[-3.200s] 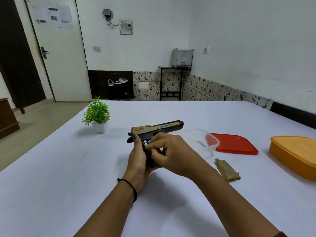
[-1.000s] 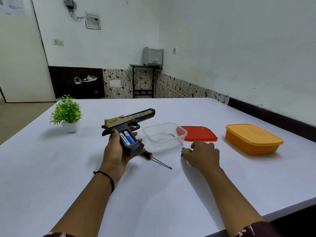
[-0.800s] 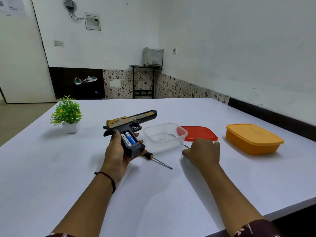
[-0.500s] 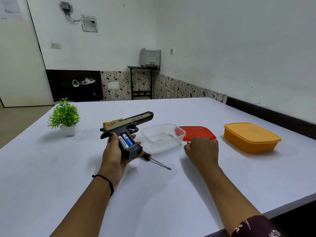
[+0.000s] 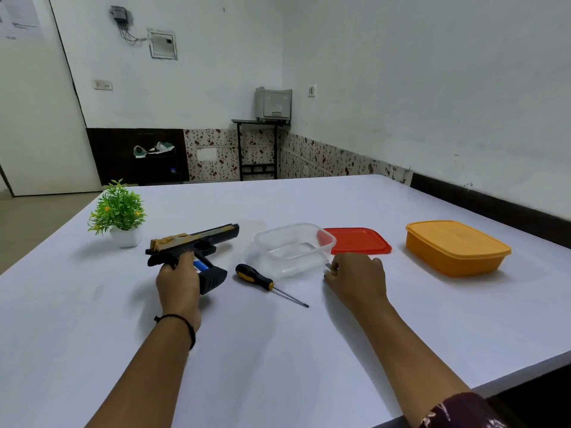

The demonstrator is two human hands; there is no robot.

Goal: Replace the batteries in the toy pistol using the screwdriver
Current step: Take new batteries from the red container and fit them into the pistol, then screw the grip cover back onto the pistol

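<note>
Comparing with half a second ago: toy pistol tipped lower toward the worktop, muzzle pointing away and to the right, back of the left hand now covering most of the open grip. Screwdriver fully uncovered, black-and-yellow handle no longer hidden behind the grip; lying flat on the worktop between the pistol and the clear container, tip toward the near right. Right hand unmoved, just beside the container's near right corner.

Reading: a line of print along the gold slide, too small to make out; a sliver of blue battery showing beside the left fingers, label unreadable.

Left hand wrapped tight round the pistol's grip; whether the butt touches the worktop, cannot tell. Right hand curled, knuckles up, pinching a small piece with only a grey sliver showing at the fingertips, too hidden to name. Red lid behind the container, closed orange box well to the right, small potted plant at far left beyond the pistol.
</note>
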